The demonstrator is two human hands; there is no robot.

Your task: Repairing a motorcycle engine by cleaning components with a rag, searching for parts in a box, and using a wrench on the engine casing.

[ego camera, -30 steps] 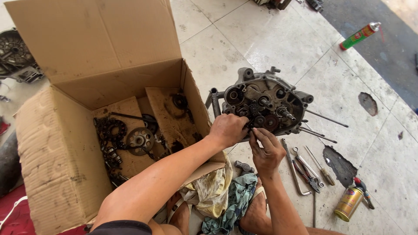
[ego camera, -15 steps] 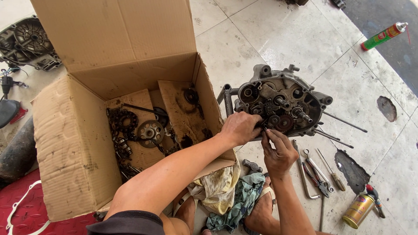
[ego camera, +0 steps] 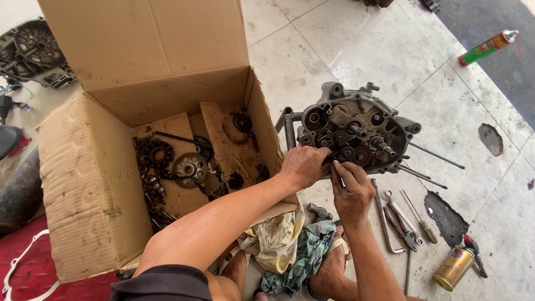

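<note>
**Both hands on the open engine case**

I see the engine case point(ego camera: 356, 131) standing on the tiled floor point(ego camera: 345, 44) right of centre, its open side facing me with gears and shafts showing. My left hand point(ego camera: 304, 165) rests against its near left edge, fingers curled together over the lower gears; whether they pinch anything I cannot tell. My right hand point(ego camera: 351, 189) sits just beside it, a little nearer, fingertips drawn together at a small gear on the case's near rim; what they grip, if anything, is hidden.

Left of the case stands an open cardboard box point(ego camera: 89, 184), flaps up, with a chain point(ego camera: 151, 167), a sprocket point(ego camera: 189, 167) and other oily parts lying inside. Near my feet lie rags point(ego camera: 290, 245), with a small hammer point(ego camera: 319, 210) touching them. Right of my right forearm, tools point(ego camera: 404, 220) lie together on the floor, and a brass-coloured can point(ego camera: 452, 268) lies nearer, to the right. A green spray can point(ego camera: 487, 47) lies far right. Another engine cover point(ego camera: 33, 53) sits far left, beyond the box
</note>
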